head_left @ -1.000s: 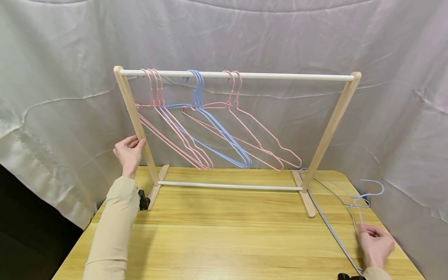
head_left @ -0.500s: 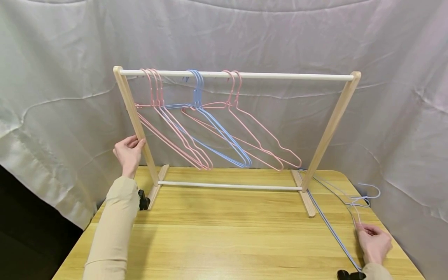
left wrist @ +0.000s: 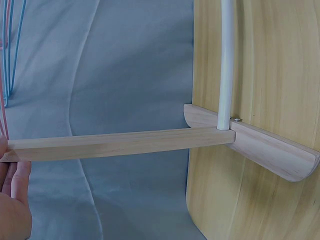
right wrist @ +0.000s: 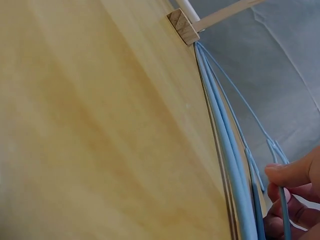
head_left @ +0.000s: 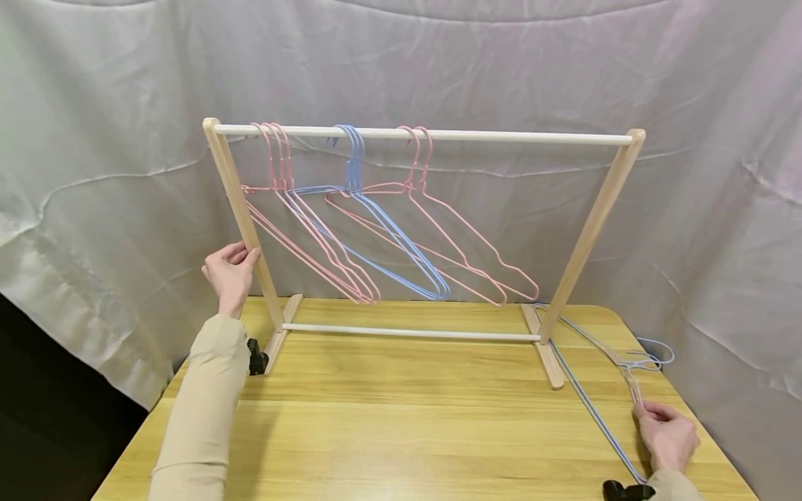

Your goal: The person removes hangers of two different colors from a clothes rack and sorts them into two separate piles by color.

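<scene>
With thumb and fingers, my left hand (head_left: 230, 278) grips the left wooden post (head_left: 233, 188) of a small clothes rack. At the table's right edge my right hand (head_left: 667, 435) pinches one sloping arm of a blue wire hanger (right wrist: 285, 215). That hanger is tilted up a little over another blue hanger (right wrist: 227, 130) lying on the table, as the right wrist view shows. Their hooks (head_left: 658, 351) point toward the right edge. On the rack's white rail (head_left: 532, 137) hang pink hangers (head_left: 291, 156) at the left, blue hangers (head_left: 354, 167), then two pink ones (head_left: 466, 219).
The rack's right foot (head_left: 551, 365) stands over the far ends of the blue hangers. A white lower bar (head_left: 407, 332) joins the two feet. Grey curtain (head_left: 501, 69) hangs behind and beside the wooden table (head_left: 388, 424).
My right hand has shifted slightly left, and the hook of the pinched blue hanger has sunk lower, nearer the other hanger's hook. My left hand stays on the post.
</scene>
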### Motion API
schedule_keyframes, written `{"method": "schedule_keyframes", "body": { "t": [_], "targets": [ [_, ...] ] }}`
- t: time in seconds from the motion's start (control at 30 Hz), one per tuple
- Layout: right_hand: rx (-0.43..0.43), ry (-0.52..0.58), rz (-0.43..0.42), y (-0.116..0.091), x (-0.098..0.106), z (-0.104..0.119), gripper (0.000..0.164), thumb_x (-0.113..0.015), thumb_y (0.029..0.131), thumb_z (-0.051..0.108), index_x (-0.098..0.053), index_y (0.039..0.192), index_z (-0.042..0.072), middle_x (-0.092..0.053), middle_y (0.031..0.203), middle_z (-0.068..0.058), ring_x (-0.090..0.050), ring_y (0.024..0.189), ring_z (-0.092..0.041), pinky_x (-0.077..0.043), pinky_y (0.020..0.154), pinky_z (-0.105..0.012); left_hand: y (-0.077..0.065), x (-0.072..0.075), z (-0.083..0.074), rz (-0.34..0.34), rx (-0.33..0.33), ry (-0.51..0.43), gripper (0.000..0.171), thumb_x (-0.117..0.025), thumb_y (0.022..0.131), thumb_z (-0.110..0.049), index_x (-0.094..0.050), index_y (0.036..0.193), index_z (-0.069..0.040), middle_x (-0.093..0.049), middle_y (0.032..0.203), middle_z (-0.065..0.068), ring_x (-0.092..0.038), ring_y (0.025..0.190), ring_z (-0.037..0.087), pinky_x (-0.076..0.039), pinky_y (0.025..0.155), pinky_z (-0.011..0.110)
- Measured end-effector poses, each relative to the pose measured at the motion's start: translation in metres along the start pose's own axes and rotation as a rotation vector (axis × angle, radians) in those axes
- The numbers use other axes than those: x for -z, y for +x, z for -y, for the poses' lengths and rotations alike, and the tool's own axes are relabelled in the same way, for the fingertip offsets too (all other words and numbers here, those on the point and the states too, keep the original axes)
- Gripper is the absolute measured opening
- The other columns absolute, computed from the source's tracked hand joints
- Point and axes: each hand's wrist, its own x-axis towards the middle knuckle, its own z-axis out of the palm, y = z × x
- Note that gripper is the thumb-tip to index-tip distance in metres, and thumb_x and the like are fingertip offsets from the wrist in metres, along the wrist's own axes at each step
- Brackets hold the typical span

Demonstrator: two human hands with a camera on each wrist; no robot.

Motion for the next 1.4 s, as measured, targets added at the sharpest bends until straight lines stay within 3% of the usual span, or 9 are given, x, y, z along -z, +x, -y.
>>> {"method": "schedule_keyframes", "body": {
  "t": [0.13, 0.43, 0.67, 0.73, 0.9, 1.03, 1.27, 1.33, 1.4],
  "targets": [
    [0.017, -0.034, -0.006, 0.002, -0.001, 0.0, 0.018, -0.07, 0.088, 0.026, -0.077, 0.071, 0.026, -0.037, 0.047, 0.042, -0.035, 0.069, 0.012, -0.034, 0.079, -0.031, 0.0, 0.0, 0.0, -0.005, 0.012, 0.009, 0.034, -0.075, 0.09, -0.014, -0.072, 0.12, 0.001, -0.07, 0.117, 0.021, -0.059, 0.072, -0.022, -0.049, 0.073, 0.005],
    [-0.028, 0.042, 0.001, 0.002, 0.001, -0.004, 0.042, -0.073, 0.087, 0.027, -0.058, 0.058, 0.053, -0.042, 0.05, 0.041, -0.036, 0.059, 0.019, -0.03, 0.072, -0.019, 0.0, -0.002, 0.001, 0.005, 0.005, 0.04, 0.035, -0.075, 0.09, -0.016, -0.072, 0.121, 0.0, -0.071, 0.118, 0.019, -0.067, 0.083, -0.014, -0.049, 0.073, 0.005],
    [-0.029, 0.043, 0.006, 0.004, 0.002, -0.002, 0.006, -0.075, 0.085, 0.028, -0.08, 0.083, 0.03, -0.045, 0.052, 0.039, -0.04, 0.06, 0.015, -0.031, 0.073, -0.018, 0.0, -0.001, 0.0, -0.007, 0.007, 0.03, 0.034, -0.075, 0.089, -0.016, -0.072, 0.119, 0.001, -0.07, 0.117, 0.021, -0.058, 0.071, -0.022, -0.048, 0.07, 0.004],
    [-0.018, 0.042, 0.006, 0.004, 0.002, -0.002, 0.005, -0.075, 0.086, 0.028, -0.079, 0.083, 0.03, -0.044, 0.052, 0.04, -0.039, 0.06, 0.017, -0.03, 0.074, -0.018, -0.001, 0.0, 0.0, -0.003, 0.006, 0.03, 0.034, -0.075, 0.089, -0.016, -0.072, 0.119, 0.001, -0.069, 0.117, 0.022, -0.057, 0.069, -0.023, -0.047, 0.07, 0.003],
    [-0.021, 0.041, 0.024, 0.005, 0.005, -0.001, 0.023, -0.074, 0.087, 0.032, -0.068, 0.069, 0.046, -0.043, 0.052, 0.043, -0.036, 0.064, 0.02, -0.029, 0.078, -0.018, 0.0, 0.001, -0.001, 0.0, 0.007, 0.018, 0.034, -0.075, 0.09, -0.015, -0.072, 0.12, 0.002, -0.07, 0.117, 0.021, -0.058, 0.069, -0.024, -0.047, 0.07, 0.004],
    [-0.018, 0.025, 0.03, 0.005, 0.008, 0.005, 0.013, -0.074, 0.087, 0.034, -0.071, 0.077, 0.041, -0.043, 0.053, 0.042, -0.035, 0.067, 0.02, -0.03, 0.077, -0.016, 0.0, 0.0, -0.001, -0.006, 0.007, 0.013, 0.034, -0.075, 0.089, -0.015, -0.073, 0.119, 0.001, -0.071, 0.116, 0.019, -0.061, 0.071, -0.022, -0.047, 0.069, 0.003],
    [0.089, 0.132, 0.008, 0.002, 0.01, 0.038, 0.014, -0.075, 0.088, 0.029, -0.068, 0.082, 0.039, -0.049, 0.058, 0.04, -0.048, 0.056, 0.016, -0.037, 0.06, -0.009, 0.0, 0.0, -0.001, 0.002, 0.005, 0.01, 0.034, -0.075, 0.09, -0.015, -0.072, 0.119, 0.002, -0.069, 0.117, 0.022, -0.056, 0.066, -0.024, -0.046, 0.069, 0.003],
    [0.155, 0.147, -0.008, -0.002, 0.01, 0.054, 0.005, -0.075, 0.089, 0.027, -0.073, 0.089, 0.031, -0.05, 0.06, 0.041, -0.049, 0.059, 0.017, -0.036, 0.062, -0.006, 0.0, 0.0, -0.001, -0.003, 0.004, 0.018, 0.034, -0.075, 0.09, -0.016, -0.072, 0.119, 0.001, -0.069, 0.117, 0.021, -0.054, 0.065, -0.025, -0.045, 0.075, 0.003],
    [0.232, 0.157, -0.008, -0.006, 0.009, 0.072, 0.012, -0.075, 0.089, 0.026, -0.076, 0.099, 0.021, -0.051, 0.064, 0.041, -0.05, 0.062, 0.018, -0.037, 0.063, -0.004, 0.0, 0.0, -0.001, -0.009, 0.001, 0.032, 0.034, -0.075, 0.09, -0.016, -0.073, 0.119, 0.001, -0.069, 0.116, 0.021, -0.053, 0.065, -0.026, -0.044, 0.083, 0.005]
  ]
}}
